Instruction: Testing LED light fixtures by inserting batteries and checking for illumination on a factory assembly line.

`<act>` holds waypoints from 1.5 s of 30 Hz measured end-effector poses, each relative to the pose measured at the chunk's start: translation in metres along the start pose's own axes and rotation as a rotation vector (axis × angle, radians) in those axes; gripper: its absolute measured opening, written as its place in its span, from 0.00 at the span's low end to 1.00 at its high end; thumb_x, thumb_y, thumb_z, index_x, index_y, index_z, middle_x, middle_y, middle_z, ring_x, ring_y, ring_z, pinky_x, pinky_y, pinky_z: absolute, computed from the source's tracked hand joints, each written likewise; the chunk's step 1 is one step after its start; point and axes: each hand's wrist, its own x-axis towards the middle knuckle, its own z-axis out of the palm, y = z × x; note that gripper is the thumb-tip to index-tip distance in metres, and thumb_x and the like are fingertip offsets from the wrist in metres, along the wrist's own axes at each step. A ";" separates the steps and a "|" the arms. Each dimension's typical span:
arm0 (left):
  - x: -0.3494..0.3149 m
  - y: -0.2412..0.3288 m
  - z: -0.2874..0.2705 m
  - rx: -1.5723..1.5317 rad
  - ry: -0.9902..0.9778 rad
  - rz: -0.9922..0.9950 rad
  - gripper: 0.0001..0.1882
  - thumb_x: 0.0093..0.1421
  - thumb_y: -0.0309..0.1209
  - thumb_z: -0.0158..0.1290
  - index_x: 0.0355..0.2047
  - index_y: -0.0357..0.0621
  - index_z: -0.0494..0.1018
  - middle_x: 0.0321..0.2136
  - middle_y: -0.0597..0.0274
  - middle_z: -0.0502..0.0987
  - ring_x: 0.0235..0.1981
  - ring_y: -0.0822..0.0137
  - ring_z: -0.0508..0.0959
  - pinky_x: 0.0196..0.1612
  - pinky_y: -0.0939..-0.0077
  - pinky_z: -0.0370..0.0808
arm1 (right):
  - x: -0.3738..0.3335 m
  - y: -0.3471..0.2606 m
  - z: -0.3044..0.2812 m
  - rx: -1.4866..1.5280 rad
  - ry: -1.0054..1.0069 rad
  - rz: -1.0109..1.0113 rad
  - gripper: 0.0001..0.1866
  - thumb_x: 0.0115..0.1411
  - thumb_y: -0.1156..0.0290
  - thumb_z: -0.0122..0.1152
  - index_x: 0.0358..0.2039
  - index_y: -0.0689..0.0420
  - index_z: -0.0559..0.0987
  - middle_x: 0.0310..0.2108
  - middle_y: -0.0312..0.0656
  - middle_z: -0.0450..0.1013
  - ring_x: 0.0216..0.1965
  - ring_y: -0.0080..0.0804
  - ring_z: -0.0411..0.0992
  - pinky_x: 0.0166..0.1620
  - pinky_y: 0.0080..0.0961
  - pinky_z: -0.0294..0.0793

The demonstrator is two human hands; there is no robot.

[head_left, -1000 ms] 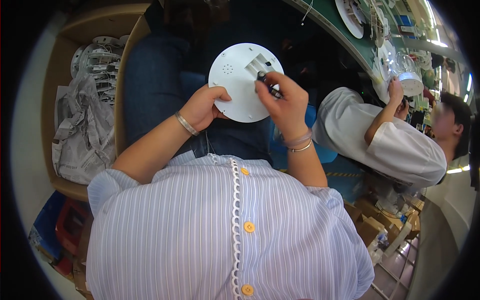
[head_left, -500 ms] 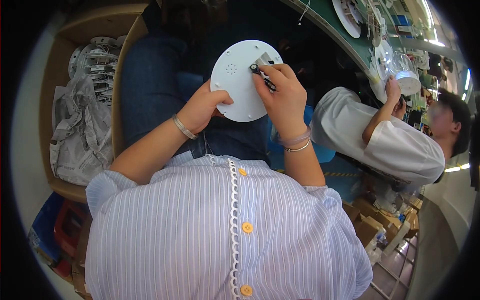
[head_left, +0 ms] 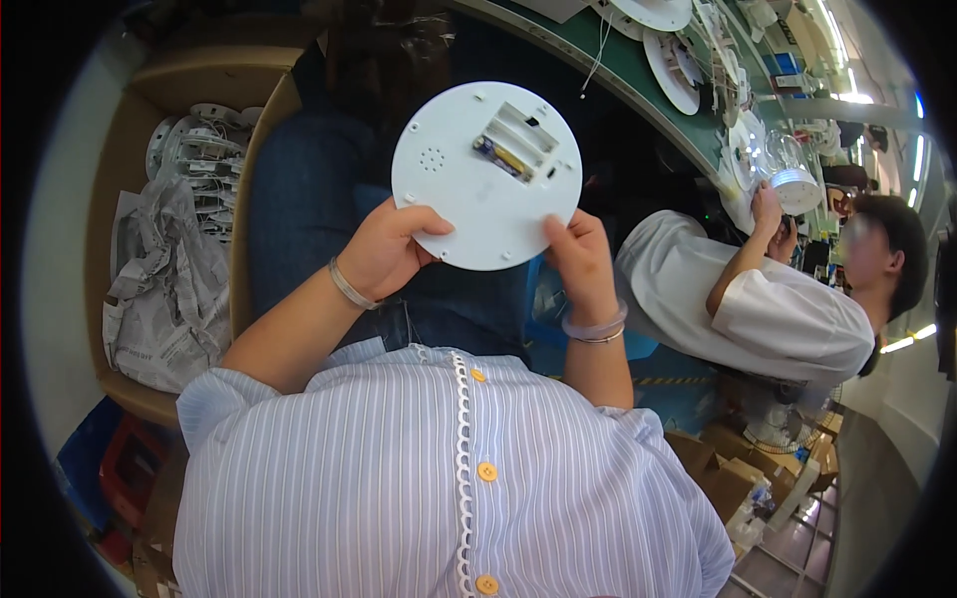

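Right hand (head_left: 580, 254) has shifted since half a second ago, from the battery compartment (head_left: 522, 130) down to the lower right rim of the white disc (head_left: 478, 214). Grip: both hands grasp the disc, left hand (head_left: 384, 249) at its lower left rim, each thumb on the face. Battery (head_left: 501, 159) lies along the compartment's lower edge, above and between the thumbs, apart from both. Perforated patch (head_left: 431, 159) near disc's left edge. Further left: carton (head_left: 219, 68), crumpled newsprint (head_left: 164, 299) inside.

Hands (head_left: 387, 249) holding white disc (head_left: 478, 224), battery (head_left: 503, 158) inside
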 end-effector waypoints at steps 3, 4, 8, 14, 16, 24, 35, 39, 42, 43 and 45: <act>-0.001 0.007 0.002 0.340 -0.039 0.075 0.25 0.48 0.27 0.50 0.46 0.36 0.58 0.40 0.54 0.68 0.41 0.65 0.70 0.42 0.75 0.69 | 0.000 -0.011 0.008 -0.013 -0.011 -0.050 0.12 0.50 0.69 0.55 0.33 0.63 0.75 0.28 0.40 0.73 0.29 0.23 0.70 0.33 0.17 0.68; 0.001 0.011 0.001 0.342 0.017 0.099 0.26 0.48 0.29 0.51 0.47 0.36 0.58 0.42 0.55 0.67 0.42 0.66 0.69 0.44 0.75 0.67 | 0.000 -0.014 0.005 0.020 -0.020 -0.022 0.11 0.50 0.70 0.56 0.33 0.63 0.75 0.28 0.40 0.73 0.29 0.23 0.70 0.33 0.17 0.68; 0.009 0.034 -0.001 0.541 0.032 0.203 0.28 0.48 0.32 0.53 0.49 0.39 0.57 0.41 0.57 0.67 0.43 0.68 0.68 0.46 0.77 0.65 | -0.003 -0.019 -0.003 -0.090 -0.162 -0.028 0.12 0.50 0.68 0.56 0.33 0.63 0.75 0.27 0.42 0.73 0.28 0.26 0.71 0.32 0.17 0.69; 0.017 0.028 -0.004 0.716 0.039 0.127 0.30 0.43 0.30 0.58 0.47 0.41 0.61 0.38 0.58 0.70 0.40 0.68 0.71 0.42 0.77 0.68 | -0.003 -0.015 0.002 -0.091 -0.201 -0.003 0.12 0.50 0.69 0.56 0.33 0.64 0.75 0.27 0.43 0.73 0.29 0.26 0.71 0.32 0.17 0.69; 0.018 0.022 -0.009 0.720 0.072 0.135 0.29 0.42 0.29 0.59 0.46 0.42 0.62 0.37 0.58 0.71 0.38 0.69 0.71 0.40 0.77 0.69 | -0.003 -0.015 0.005 -0.102 -0.211 0.004 0.12 0.50 0.69 0.56 0.33 0.64 0.75 0.28 0.43 0.73 0.29 0.26 0.71 0.32 0.17 0.69; 0.014 0.014 -0.008 0.871 0.166 0.296 0.24 0.40 0.28 0.61 0.39 0.41 0.65 0.32 0.59 0.72 0.33 0.69 0.73 0.36 0.77 0.72 | -0.011 -0.014 0.016 -0.140 -0.179 -0.013 0.13 0.49 0.68 0.57 0.33 0.64 0.74 0.27 0.44 0.73 0.26 0.27 0.72 0.31 0.17 0.70; 0.017 0.024 -0.001 0.866 0.172 0.278 0.25 0.38 0.27 0.61 0.38 0.41 0.65 0.31 0.61 0.72 0.33 0.69 0.73 0.36 0.77 0.71 | -0.007 -0.016 0.016 -0.202 -0.174 -0.052 0.12 0.50 0.69 0.56 0.33 0.63 0.75 0.28 0.44 0.73 0.28 0.27 0.72 0.30 0.17 0.70; 0.015 0.030 0.003 0.560 0.052 0.202 0.27 0.41 0.29 0.59 0.43 0.41 0.63 0.36 0.60 0.70 0.38 0.69 0.71 0.41 0.76 0.69 | 0.002 -0.025 0.001 -0.203 -0.116 -0.054 0.11 0.50 0.67 0.55 0.27 0.64 0.77 0.22 0.40 0.73 0.23 0.22 0.71 0.27 0.14 0.67; 0.016 0.036 0.000 0.353 -0.040 0.009 0.24 0.52 0.31 0.49 0.49 0.40 0.59 0.41 0.59 0.68 0.43 0.69 0.68 0.45 0.77 0.66 | 0.011 -0.030 -0.007 -0.164 -0.071 -0.054 0.12 0.52 0.66 0.54 0.26 0.64 0.77 0.20 0.39 0.72 0.21 0.19 0.69 0.25 0.12 0.66; 0.018 0.030 -0.001 0.268 0.041 -0.052 0.21 0.56 0.33 0.45 0.49 0.41 0.58 0.41 0.60 0.68 0.43 0.69 0.68 0.46 0.77 0.65 | 0.012 -0.028 0.000 -0.164 -0.034 -0.057 0.13 0.52 0.66 0.53 0.25 0.64 0.76 0.19 0.38 0.72 0.20 0.18 0.68 0.23 0.12 0.64; 0.021 0.023 -0.002 0.198 0.085 -0.015 0.21 0.55 0.35 0.45 0.48 0.42 0.60 0.39 0.62 0.70 0.41 0.70 0.69 0.44 0.78 0.65 | 0.017 -0.031 0.015 -0.190 0.013 -0.027 0.13 0.52 0.65 0.53 0.24 0.65 0.76 0.19 0.37 0.71 0.20 0.18 0.68 0.23 0.12 0.64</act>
